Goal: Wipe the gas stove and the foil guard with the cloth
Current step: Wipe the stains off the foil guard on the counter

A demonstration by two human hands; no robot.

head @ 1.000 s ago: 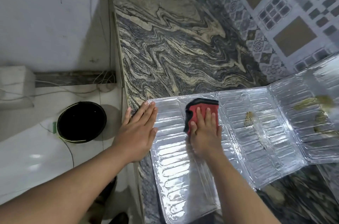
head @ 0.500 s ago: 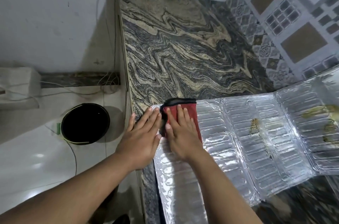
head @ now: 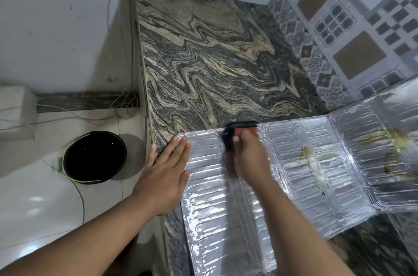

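bucket on the pale floor at far left sits where it did in both earlier views, dark and round, well apart from the work. left hand lies flat with fingers straight and together, palm over the counter edge and fingertips pressing the near-left corner of the foil guard; it has held that bracing spot through the last second, only a touch further onto the foil than half a second ago. cloth, red with a dark border, now rides at the far edge of the guard's left panel, partly bunched, with the right hand on top of it. that hand is motion-blurred, so i cannot tell whether its fingers are flat on the cloth or curled into it. half a second ago the cloth was hard against the left hand at the panel's corner; a second ago it sat about where it is now. so the stroke has gone left and come back right, which i judge to be a scrubbing pass over the left panel only. brown stains on the middle panel and the right panel look unchanged and untouched, so most of the guard remains to be wiped, and the gas stove is not in view.
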